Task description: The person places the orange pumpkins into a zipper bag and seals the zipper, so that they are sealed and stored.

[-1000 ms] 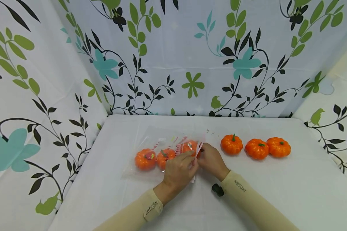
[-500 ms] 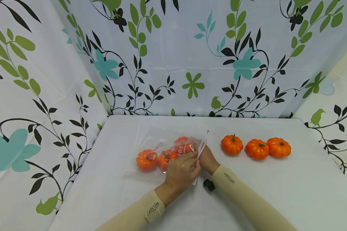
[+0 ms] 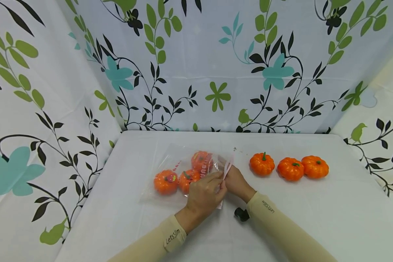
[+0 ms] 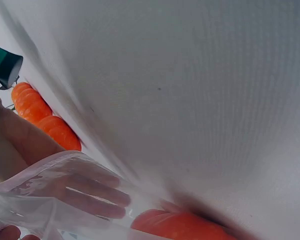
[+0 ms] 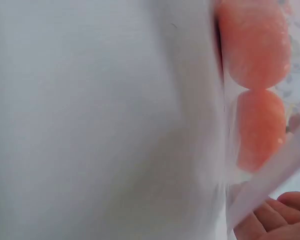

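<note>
A clear plastic zip bag (image 3: pixel 170 160) with red print lies on the white table, holding three small orange toy pumpkins (image 3: pixel 165 182). My left hand (image 3: pixel 203 194) pinches the bag's mouth at its right end. My right hand (image 3: pixel 237 183) reaches into the mouth, its fingers partly hidden behind the plastic in the head view. Through the film in the left wrist view, the right fingers (image 4: pixel 95 192) look straight, with a pumpkin (image 4: pixel 180 225) just beyond their tips. In the right wrist view, two pumpkins (image 5: pixel 260 130) show through the plastic beside the bag's edge strip (image 5: pixel 272 175).
Right of the bag, three more orange pumpkins (image 3: pixel 262 164) sit on the table (image 3: pixel 314 207), two of them side by side. A dark device (image 3: pixel 241 214) is at my right wrist. A leaf-patterned curtain (image 3: pixel 190 72) stands behind the table and along both sides.
The third pumpkin has moved left and away from me, deeper into the bag, and now sits apart from my right hand. My right hand went further in, then drew slightly back.
</note>
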Available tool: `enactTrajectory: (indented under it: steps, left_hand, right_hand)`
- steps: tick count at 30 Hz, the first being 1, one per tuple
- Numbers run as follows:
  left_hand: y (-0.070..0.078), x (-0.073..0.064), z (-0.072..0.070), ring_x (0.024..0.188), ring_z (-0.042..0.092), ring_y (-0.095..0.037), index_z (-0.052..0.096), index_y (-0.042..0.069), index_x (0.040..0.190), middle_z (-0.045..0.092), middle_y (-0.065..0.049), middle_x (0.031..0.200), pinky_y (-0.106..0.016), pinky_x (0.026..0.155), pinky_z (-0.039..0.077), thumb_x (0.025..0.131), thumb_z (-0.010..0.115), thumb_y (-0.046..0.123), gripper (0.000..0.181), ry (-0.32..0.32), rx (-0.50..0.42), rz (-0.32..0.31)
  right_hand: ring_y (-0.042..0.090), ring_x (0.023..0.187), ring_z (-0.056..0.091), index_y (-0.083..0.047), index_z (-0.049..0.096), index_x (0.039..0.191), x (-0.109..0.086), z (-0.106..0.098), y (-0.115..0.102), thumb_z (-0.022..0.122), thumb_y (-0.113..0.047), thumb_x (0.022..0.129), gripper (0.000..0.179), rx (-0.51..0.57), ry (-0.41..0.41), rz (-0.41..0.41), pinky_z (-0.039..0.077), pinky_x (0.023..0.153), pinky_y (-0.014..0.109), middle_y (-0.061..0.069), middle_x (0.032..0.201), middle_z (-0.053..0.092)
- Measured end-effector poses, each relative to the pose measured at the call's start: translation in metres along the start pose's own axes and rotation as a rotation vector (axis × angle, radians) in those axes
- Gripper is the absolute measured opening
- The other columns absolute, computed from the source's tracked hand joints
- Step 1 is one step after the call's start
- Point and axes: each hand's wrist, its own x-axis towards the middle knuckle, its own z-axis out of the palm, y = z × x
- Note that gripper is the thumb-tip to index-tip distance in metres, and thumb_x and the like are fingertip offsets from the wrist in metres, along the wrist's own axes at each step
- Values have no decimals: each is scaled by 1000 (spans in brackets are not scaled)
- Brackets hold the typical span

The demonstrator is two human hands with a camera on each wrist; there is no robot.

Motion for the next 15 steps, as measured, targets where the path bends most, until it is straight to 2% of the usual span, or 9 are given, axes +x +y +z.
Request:
enactTrajectory:
  steps: [2, 4, 7, 11, 13, 15]
  left_hand:
    - [0, 1, 0, 90, 75, -14, 80, 5, 84, 77, -5, 99, -27, 71, 60, 79, 77, 10, 8, 1, 2, -5]
    - [-1, 2, -1, 89, 75, -14, 80, 5, 85, 77, -4, 99, -26, 70, 60, 79, 77, 10, 8, 0, 9, -10]
    - [-1, 2, -1, 89, 75, -14, 81, 6, 86, 77, -4, 98, -26, 72, 59, 80, 76, 11, 8, -6, 17, -11]
    - [0, 2, -1, 93, 74, -14, 81, 7, 87, 77, -4, 99, -27, 77, 59, 82, 77, 11, 8, -23, -6, 4]
    - [1, 2, -1, 93, 74, -14, 81, 6, 88, 77, -5, 99, -27, 77, 59, 82, 77, 10, 9, -26, -22, 14]
    - [1, 2, -1, 94, 74, -15, 81, 5, 88, 77, -5, 100, -27, 78, 59, 83, 76, 9, 9, -27, -39, 17]
  right_hand:
    - [42, 134, 50, 7, 40, 150, -5, -7, -9, 63, -5, 95, 60, 65, -10, 142, 40, 108, 52, 26, 148, 48]
    - [39, 129, 55, 4, 45, 148, -7, -10, -11, 61, -2, 95, 56, 109, 6, 181, 44, 106, 50, 23, 144, 53]
    - [36, 123, 60, 4, 53, 143, -6, -11, -8, 58, 1, 94, 49, 108, 20, 158, 47, 104, 48, 21, 137, 60]
    - [34, 126, 58, 3, 58, 139, -3, -10, -5, 60, -2, 95, 44, 127, -3, 91, 43, 107, 52, 18, 135, 62]
    - [33, 128, 56, 1, 58, 140, -2, -10, -6, 62, -6, 96, 44, 155, -32, 49, 42, 108, 52, 16, 137, 61]
    - [33, 125, 57, 3, 59, 138, -1, -10, -7, 64, -5, 96, 43, 144, -54, -29, 42, 108, 53, 17, 134, 62]
